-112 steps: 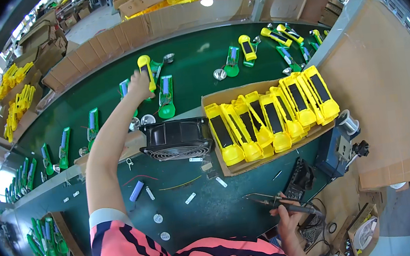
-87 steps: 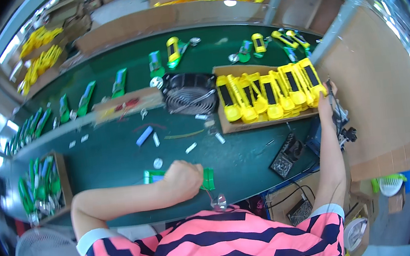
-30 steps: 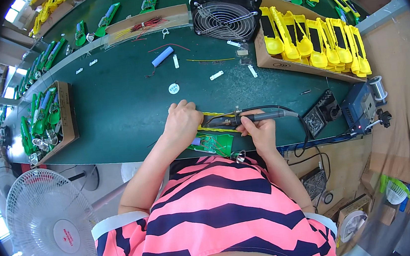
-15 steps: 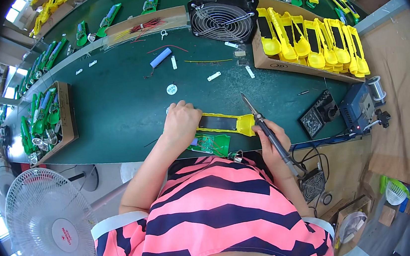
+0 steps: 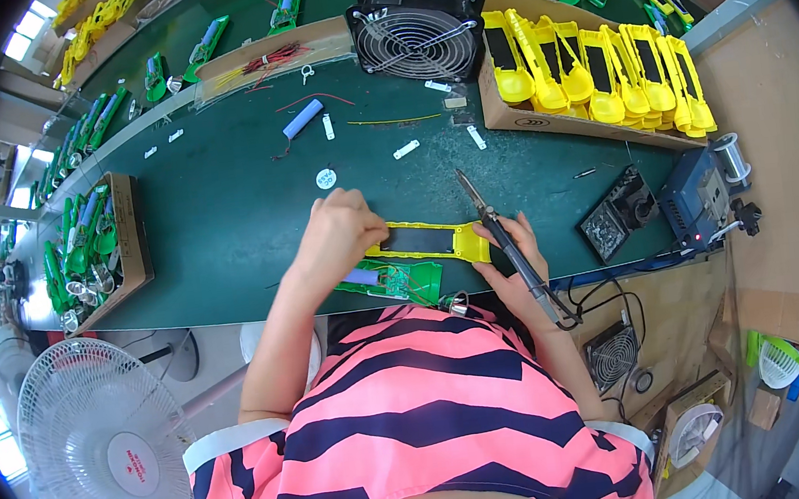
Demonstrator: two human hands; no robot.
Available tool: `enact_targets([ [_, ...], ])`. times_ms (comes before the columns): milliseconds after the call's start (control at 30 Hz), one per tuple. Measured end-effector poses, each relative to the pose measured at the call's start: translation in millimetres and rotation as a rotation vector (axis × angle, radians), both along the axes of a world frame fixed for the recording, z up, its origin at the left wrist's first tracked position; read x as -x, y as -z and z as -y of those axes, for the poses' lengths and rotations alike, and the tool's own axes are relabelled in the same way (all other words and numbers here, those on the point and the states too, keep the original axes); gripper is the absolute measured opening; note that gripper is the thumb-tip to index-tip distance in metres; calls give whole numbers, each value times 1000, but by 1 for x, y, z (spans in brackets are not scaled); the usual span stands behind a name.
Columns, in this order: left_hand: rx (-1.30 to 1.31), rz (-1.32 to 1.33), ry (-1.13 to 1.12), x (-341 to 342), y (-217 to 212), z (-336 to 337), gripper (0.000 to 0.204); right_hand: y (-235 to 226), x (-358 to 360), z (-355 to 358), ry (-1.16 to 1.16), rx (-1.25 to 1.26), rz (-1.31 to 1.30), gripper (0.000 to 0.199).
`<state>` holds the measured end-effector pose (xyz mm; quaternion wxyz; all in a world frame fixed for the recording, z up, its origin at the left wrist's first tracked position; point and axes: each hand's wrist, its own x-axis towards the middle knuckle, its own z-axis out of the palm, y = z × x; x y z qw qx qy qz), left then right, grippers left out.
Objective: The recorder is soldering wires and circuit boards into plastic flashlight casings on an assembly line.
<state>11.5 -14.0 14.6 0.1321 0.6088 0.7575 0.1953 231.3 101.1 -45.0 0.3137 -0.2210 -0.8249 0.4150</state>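
A yellow plastic casing half (image 5: 470, 242) with a dark panel lies across the bench near its front edge. My left hand (image 5: 344, 234) is closed, its fingertips pinching the casing's left end. My right hand (image 5: 520, 254) holds a soldering iron (image 5: 513, 249), tip pointing up and left over the bench; its thumb and fingers also reach the casing's right end. Just below, a green casing half (image 5: 425, 281) carries a circuit board (image 5: 397, 280) with thin wires and a blue cylindrical battery (image 5: 361, 276). A small shiny reflector (image 5: 459, 303) hangs at its right end, by the bench edge.
Yellow casings (image 5: 603, 82) fill a carton at the back right, beside a black fan (image 5: 418, 35). Right stand a soldering station (image 5: 694, 204) and an iron holder (image 5: 617, 215). A carton (image 5: 132, 229) of green assemblies is left. Loose battery (image 5: 303, 118), wires and white pieces lie behind.
My right hand has come against the casing's right end, still holding the soldering iron. My left hand has shifted slightly, uncovering more of the battery. The whole view has also shifted a little.
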Motion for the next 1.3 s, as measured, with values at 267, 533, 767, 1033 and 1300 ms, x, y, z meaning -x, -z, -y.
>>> enact_targets([
  [267, -20, -201, 441, -47, -24, 7, 11, -1, -1, -2, -1, 18, 26, 46],
  [533, -288, 35, 185, -48, 17, 11, 10, 0, 5, -2, -35, 0, 9, 52],
  [767, -262, -151, -92, -53, 29, 0, 8, -1, 24, -3, -176, 169, -37, 51],
  [1033, -82, -117, -148, -44, 26, -2, 7, -6, 3, -20, -79, 109, -238, 21],
  [1300, -48, -128, -111, -41, 26, -5, 7, -5, 10, -24, -93, 704, -217, 18],
])
